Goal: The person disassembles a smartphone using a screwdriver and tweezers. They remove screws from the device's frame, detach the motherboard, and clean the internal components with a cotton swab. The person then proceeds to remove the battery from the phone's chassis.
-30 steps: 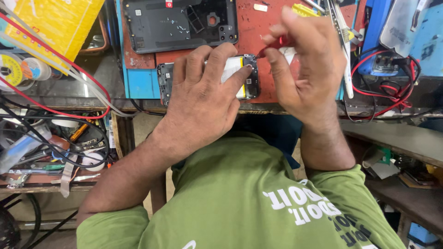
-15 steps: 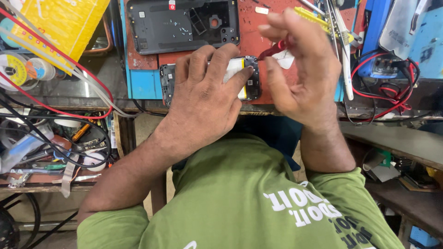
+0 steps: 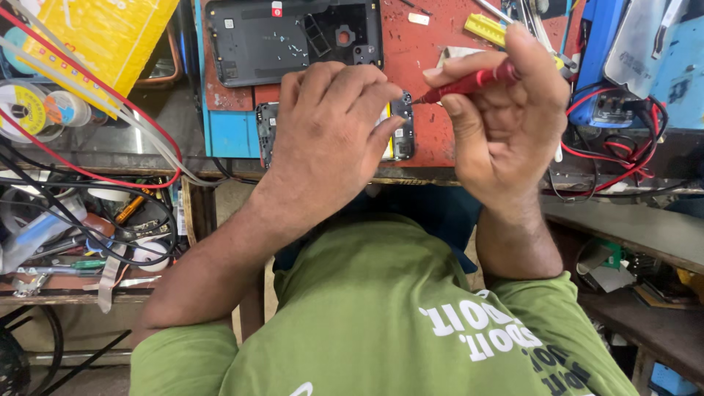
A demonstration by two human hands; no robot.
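Right hand (image 3: 506, 125) grip (screwdriver (image 3: 469, 83)) raised, phone (image 3: 400, 128) uncovered

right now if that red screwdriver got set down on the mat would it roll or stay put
The red screwdriver looks slim and round, so it would probably roll. It seems stiff and light, pinched easily in the right hand. Its fine tip looks delicate.

You're in an olive-green short-sleeved T-shirt (image 3: 381, 308), sleeves ending above the elbows, forearms bare. White block lettering printed across the chest, upside down from the head view. Dark blue garment (image 3: 433, 213) showing just beyond the shirt's edge. Left hand (image 3: 330, 132), right hand (image 3: 506, 117): no gloves, rings or watch visible.
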